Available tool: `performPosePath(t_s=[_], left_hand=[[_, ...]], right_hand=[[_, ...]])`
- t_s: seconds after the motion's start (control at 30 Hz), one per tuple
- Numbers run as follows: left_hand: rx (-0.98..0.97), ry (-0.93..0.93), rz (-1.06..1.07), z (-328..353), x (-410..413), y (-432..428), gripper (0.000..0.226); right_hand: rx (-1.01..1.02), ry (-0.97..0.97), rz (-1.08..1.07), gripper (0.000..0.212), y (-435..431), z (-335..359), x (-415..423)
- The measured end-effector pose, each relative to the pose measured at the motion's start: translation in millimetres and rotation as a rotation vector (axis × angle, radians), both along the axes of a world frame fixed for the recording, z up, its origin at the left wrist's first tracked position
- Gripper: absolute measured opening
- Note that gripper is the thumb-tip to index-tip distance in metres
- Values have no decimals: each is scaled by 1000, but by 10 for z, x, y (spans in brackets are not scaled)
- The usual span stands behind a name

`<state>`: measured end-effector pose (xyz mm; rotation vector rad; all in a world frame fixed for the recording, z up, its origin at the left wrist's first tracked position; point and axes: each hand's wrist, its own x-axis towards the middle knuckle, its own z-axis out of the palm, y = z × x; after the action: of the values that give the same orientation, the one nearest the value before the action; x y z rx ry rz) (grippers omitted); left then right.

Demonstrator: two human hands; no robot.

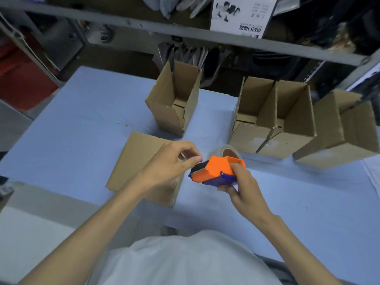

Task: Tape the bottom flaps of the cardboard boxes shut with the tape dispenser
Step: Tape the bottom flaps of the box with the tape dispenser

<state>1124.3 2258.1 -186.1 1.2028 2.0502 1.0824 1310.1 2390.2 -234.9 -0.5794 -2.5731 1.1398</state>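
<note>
Tape end being pulled; near box looks still to do.
Right hand (pixel 244 186) grips tape dispenser (pixel 216 169), left hand (pixel 170 167) pinches its tape end above upturned box (pixel 135 161); upright boxes (pixel 174 108) behind, likely done.

Blue table (pixel 72 124) — open cardboard boxes (pixel 172 112) standing, another box (pixel 139 161) nearer.

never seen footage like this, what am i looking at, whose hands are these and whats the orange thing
There is no machine here: one camera worn on a person's head looks down at their two hands over a blue table. The right hand grips an orange and blue tape dispenser. The left hand pinches what seems to be the tape end at its front. Beneath the left hand lies a cardboard box, closed side up. More boxes stand open-topped farther back, below a shelf.
</note>
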Motion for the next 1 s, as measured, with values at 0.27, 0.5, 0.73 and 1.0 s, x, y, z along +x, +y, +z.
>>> performPosePath(t_s=[0.27, 0.5, 0.73, 1.0], left_hand=[[-254, 148, 210, -182, 85, -116, 13], [-311, 148, 363, -282, 156, -265, 17], [-266, 25, 447, -346, 214, -253, 16], [-263, -24, 443, -377, 226, -297, 17]], right_hand=[[-162, -122, 13, 63, -126, -79, 29], [17, 2, 5, 60, -239, -161, -18], [-2, 77, -6, 62, -203, -127, 6], [82, 7, 72, 65, -193, -149, -9]])
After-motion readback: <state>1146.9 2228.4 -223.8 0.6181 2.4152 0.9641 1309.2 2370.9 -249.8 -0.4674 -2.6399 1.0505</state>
